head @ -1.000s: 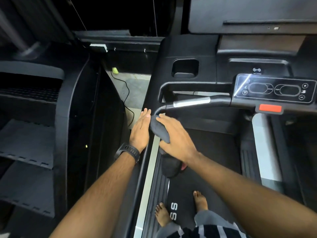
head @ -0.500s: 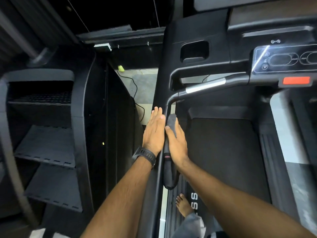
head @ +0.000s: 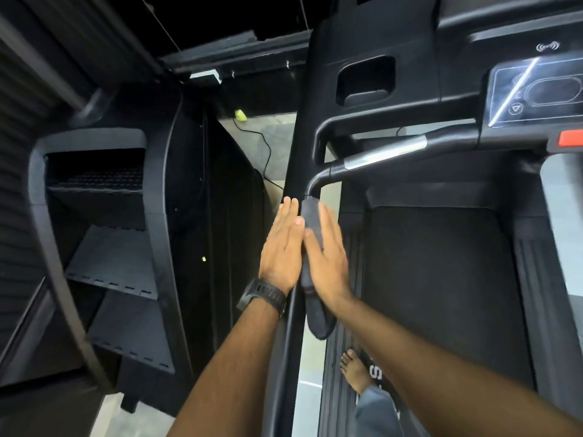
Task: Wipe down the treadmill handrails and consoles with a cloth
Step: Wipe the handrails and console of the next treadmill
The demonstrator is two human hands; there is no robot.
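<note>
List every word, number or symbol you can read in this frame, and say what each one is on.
"S": white letter on the treadmill belt, beside the bare foot; anything after it is hidden by the leg.
Wireless-waves symbol, no words: on the console.
Down triangle in a circle: on the glossy control panel; its other markings are lost in glare.
Red button: no readable text.

Bare arms, a black watch (head: pixel 263 294), a bare foot (head: pixel 355 370).
The left hand (head: pixel 280 247) and right hand (head: pixel 328 263) are uncovered, and both forearms run bare to the frame edge. The watch has a broad ridged strap round the left wrist. A grey-blue trouser leg (head: pixel 375 408) ends above the foot.
</note>
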